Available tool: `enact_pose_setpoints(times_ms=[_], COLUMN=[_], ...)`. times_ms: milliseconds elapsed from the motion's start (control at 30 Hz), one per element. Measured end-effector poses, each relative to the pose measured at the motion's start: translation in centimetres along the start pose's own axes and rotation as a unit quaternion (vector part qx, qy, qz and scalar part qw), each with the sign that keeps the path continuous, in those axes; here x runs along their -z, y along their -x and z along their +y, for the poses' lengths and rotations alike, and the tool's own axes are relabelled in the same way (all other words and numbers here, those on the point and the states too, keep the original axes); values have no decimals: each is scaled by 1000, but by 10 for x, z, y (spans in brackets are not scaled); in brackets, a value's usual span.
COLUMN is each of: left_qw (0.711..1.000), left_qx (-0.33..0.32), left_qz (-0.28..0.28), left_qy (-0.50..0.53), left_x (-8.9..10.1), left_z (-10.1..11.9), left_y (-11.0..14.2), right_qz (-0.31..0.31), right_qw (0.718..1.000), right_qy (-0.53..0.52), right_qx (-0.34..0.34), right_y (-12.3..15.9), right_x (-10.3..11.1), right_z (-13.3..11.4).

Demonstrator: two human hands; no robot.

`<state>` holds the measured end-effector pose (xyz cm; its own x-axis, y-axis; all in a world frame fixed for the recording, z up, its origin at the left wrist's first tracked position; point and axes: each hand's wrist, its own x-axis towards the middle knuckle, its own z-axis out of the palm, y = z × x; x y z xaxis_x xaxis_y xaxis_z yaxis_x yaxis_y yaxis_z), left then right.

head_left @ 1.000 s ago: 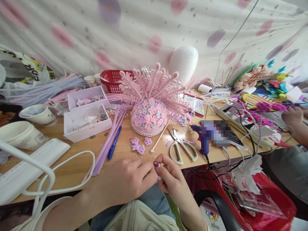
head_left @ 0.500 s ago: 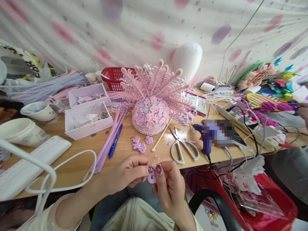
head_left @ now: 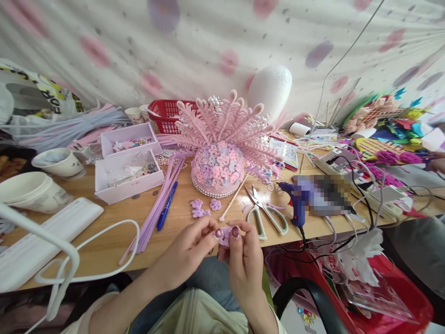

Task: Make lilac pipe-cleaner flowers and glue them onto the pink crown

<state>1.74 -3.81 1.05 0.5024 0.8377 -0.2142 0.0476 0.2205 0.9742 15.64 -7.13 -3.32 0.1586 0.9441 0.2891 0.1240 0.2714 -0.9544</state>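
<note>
Both my hands pinch one small purple pipe-cleaner flower (head_left: 225, 236) just past the table's front edge. My left hand (head_left: 194, 246) has it between thumb and fingers at its left side; my right hand (head_left: 245, 260) grips the right side. Beyond them lie several finished purple flowers (head_left: 198, 208) and a single one (head_left: 215, 204). Behind these stands a pink headdress (head_left: 218, 164), its dome covered with pink, lilac and blue flowers, pearls round the rim and feathery plumes fanned above. A wooden stick (head_left: 232, 199) leans toward it. Open-bladed scissors (head_left: 266, 211) rest to the right.
A blue glue gun (head_left: 297, 204) with cables lies at right. Purple pipe cleaners (head_left: 156, 208) and a blue pen (head_left: 167, 206) lie at left, near white boxes (head_left: 130, 181) of beads. A white power strip (head_left: 52, 246) sits front left. Another person's hand (head_left: 436, 163) shows far right.
My hands have risen slightly toward the table with the purple flower, which is now turned more sideways between the fingertips. The things on the table stay where they were.
</note>
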Motion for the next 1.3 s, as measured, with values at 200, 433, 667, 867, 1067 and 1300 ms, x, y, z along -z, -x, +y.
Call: enact_pose_setpoints(times_ms=[200, 433, 667, 867, 1067, 1300], left_qw=[996, 988, 835, 667, 783, 965], left_qx=[-38, -81, -362, -471, -354, -115], left_qz=[26, -5, 127, 162, 154, 101], left_qy=[-77, -132, -395, -554, -488, -214], left_x=[-1, 0, 0, 4, 0, -11], left_z=[-8, 1, -14, -7, -14, 12], left_y=[12, 13, 12, 10, 7, 12], right_qz=[-96, -97, -65, -69, -60, -13], right_qw=[994, 962, 930, 941, 972, 985], right_qy=[-7, -216, -309, -271, -190, 130], right_qx=[-47, -137, -188, -191, -123, 113], right_y=[-1, -5, -12, -12, -4, 4], right_x=[5, 7, 12, 5, 5, 11], right_z=[-8, -12, -10, -16, -12, 9])
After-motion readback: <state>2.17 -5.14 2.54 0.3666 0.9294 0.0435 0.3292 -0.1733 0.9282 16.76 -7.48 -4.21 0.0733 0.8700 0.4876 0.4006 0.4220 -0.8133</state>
